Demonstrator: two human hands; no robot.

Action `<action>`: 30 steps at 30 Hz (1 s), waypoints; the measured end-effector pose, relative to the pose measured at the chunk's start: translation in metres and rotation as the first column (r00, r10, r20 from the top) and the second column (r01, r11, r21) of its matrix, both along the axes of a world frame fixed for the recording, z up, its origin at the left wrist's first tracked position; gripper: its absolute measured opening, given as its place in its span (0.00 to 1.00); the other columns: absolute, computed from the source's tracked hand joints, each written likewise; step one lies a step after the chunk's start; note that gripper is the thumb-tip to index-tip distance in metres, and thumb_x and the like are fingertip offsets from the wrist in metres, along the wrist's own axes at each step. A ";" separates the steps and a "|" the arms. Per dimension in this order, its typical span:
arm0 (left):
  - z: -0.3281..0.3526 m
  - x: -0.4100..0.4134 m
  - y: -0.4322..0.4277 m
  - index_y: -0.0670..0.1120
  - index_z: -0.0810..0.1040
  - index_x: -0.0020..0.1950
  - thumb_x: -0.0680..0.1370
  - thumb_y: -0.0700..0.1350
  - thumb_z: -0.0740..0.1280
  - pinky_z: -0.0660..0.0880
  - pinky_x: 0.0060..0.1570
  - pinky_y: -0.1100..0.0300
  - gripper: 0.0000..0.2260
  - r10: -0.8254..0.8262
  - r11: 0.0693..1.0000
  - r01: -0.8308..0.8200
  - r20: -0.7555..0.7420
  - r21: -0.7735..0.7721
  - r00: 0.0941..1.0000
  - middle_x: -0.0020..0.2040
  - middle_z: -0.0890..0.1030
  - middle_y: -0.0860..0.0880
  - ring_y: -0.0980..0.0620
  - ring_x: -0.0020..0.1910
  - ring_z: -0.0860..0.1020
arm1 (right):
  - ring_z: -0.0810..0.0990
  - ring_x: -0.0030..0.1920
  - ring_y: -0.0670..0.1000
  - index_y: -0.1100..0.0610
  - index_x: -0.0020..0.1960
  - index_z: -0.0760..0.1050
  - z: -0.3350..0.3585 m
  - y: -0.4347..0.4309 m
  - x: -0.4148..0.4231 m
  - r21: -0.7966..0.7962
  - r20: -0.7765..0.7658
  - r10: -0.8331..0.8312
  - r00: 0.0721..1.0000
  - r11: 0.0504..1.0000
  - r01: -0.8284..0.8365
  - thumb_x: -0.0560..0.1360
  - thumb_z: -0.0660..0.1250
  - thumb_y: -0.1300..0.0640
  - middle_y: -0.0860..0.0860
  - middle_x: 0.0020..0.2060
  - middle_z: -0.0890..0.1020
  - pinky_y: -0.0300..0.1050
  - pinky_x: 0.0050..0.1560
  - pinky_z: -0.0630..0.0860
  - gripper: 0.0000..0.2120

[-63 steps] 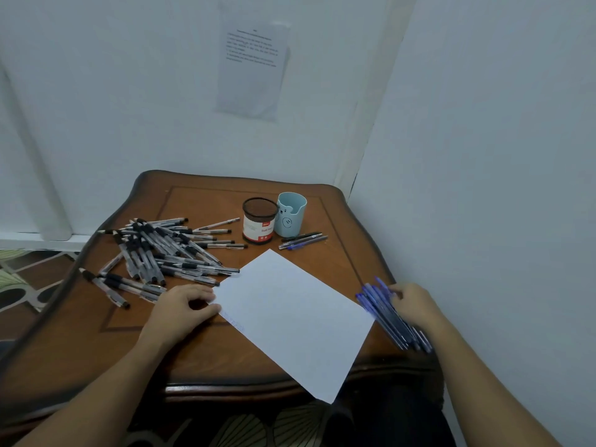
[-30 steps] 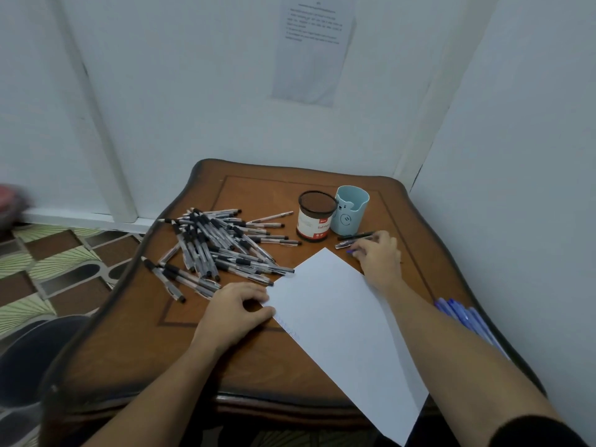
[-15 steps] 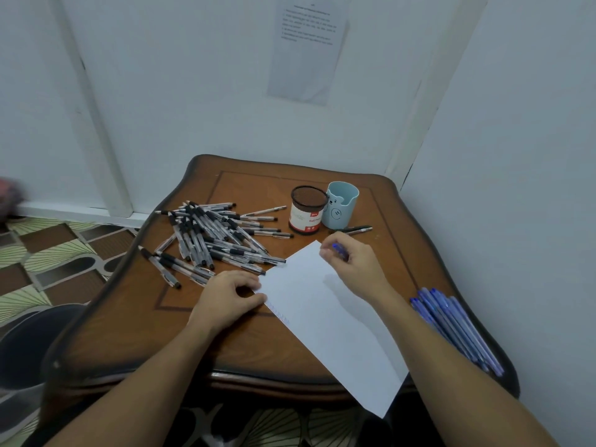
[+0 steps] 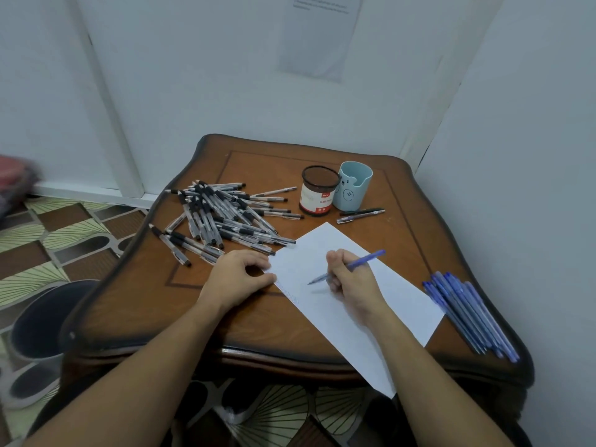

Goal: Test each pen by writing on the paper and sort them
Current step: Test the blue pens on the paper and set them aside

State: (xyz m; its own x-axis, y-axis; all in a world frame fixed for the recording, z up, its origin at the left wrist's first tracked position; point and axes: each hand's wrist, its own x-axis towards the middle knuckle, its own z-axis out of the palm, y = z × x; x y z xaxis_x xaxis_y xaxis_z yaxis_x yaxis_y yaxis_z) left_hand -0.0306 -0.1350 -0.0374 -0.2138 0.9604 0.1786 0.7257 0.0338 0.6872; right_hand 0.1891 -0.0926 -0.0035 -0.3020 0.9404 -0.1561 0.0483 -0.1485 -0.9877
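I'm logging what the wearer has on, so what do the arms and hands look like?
Both forearms are bare, no sleeves showing. The left hand and right hand wear no gloves, and no rings, watch or bands are visible.

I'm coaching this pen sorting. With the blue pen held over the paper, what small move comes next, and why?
Probably press the blue pen down and scribble a short line: the right hand grips it in a writing hold over the paper, whose edge the left hand pins.
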 end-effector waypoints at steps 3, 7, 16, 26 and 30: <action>-0.001 -0.001 0.001 0.54 0.84 0.50 0.70 0.55 0.75 0.70 0.61 0.55 0.11 0.007 1.000 -0.007 -0.006 -0.001 1.000 0.55 0.81 0.59 0.62 0.55 0.74 | 0.75 0.31 0.47 0.59 0.45 0.78 -0.004 -0.002 -0.005 0.078 0.107 0.107 0.989 0.990 -0.115 0.83 0.59 0.52 0.53 0.31 0.80 0.35 0.28 0.67 0.15; -0.002 0.000 0.002 0.54 0.85 0.49 0.69 0.55 0.75 0.70 0.63 0.52 0.11 0.013 1.000 -0.013 -0.006 0.006 1.000 0.55 0.82 0.59 0.62 0.55 0.74 | 0.82 0.36 0.43 0.65 0.46 0.80 -0.007 -0.005 -0.008 0.154 0.211 0.171 0.962 0.967 -0.205 0.79 0.67 0.55 0.55 0.37 0.85 0.30 0.34 0.73 0.13; -0.004 -0.001 0.002 0.54 0.84 0.51 0.70 0.56 0.75 0.71 0.63 0.51 0.12 0.019 1.000 -0.019 -0.012 -0.007 1.000 0.56 0.81 0.59 0.63 0.55 0.73 | 0.79 0.30 0.46 0.62 0.33 0.74 -0.019 -0.004 -0.011 0.212 0.266 0.134 0.955 0.958 -0.193 0.73 0.75 0.56 0.53 0.27 0.79 0.34 0.33 0.72 0.16; -0.005 0.000 0.002 0.53 0.85 0.51 0.71 0.54 0.74 0.68 0.59 0.61 0.11 0.013 1.000 -0.012 -0.023 0.007 1.000 0.55 0.82 0.58 0.64 0.54 0.73 | 0.74 0.28 0.44 0.68 0.32 0.74 -0.026 -0.004 -0.009 0.242 0.274 0.161 0.948 0.942 -0.230 0.73 0.74 0.61 0.54 0.26 0.76 0.34 0.31 0.69 0.16; -0.004 0.000 0.002 0.53 0.85 0.51 0.71 0.54 0.74 0.68 0.59 0.61 0.11 0.007 1.000 -0.006 -0.020 0.007 1.000 0.56 0.82 0.58 0.63 0.55 0.73 | 0.74 0.28 0.43 0.68 0.31 0.74 -0.026 -0.004 -0.010 0.243 0.272 0.158 0.949 0.943 -0.226 0.73 0.73 0.62 0.51 0.25 0.75 0.32 0.30 0.68 0.16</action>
